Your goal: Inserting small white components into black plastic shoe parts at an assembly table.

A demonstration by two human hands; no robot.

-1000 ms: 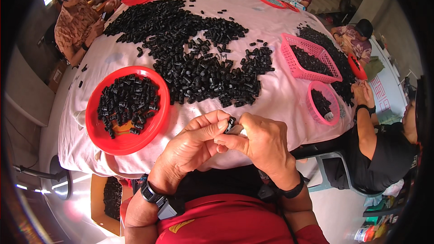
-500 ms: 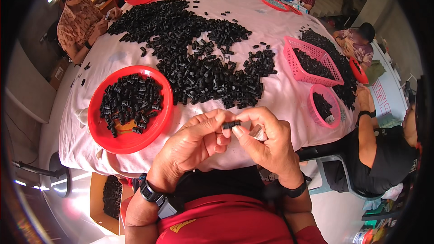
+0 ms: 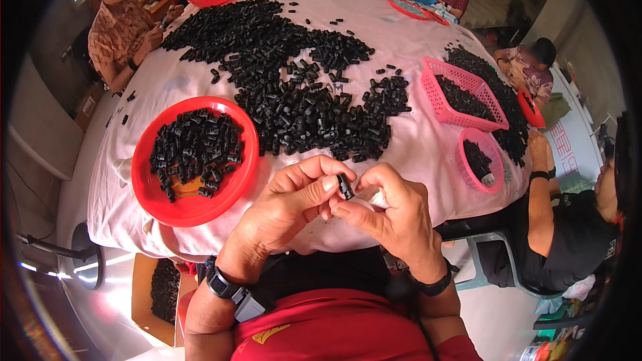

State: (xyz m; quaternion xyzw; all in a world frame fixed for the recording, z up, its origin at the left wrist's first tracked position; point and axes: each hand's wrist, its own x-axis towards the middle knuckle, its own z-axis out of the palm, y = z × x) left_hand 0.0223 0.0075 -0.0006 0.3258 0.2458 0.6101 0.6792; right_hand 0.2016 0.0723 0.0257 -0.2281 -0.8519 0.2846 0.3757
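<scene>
Pinching a small black part (image 3: 345, 187) between thumb and fingertips, the left hand (image 3: 284, 206) holds it tilted above the counter (image 3: 428, 154), a light grip that seems to leave its side exposed to view. Close beside it, the right hand (image 3: 398, 212) curls, thumb forward, around a pale scrap (image 3: 378, 198), cloth or film, too small to tell. At left, a red tray (image 3: 145, 190) carries similar parts, its rim apparently keeping them apart from the loose heap (image 3: 301, 110) within reach ahead. Farther right, a pink basket (image 3: 463, 118) contains more dark pieces.
</scene>
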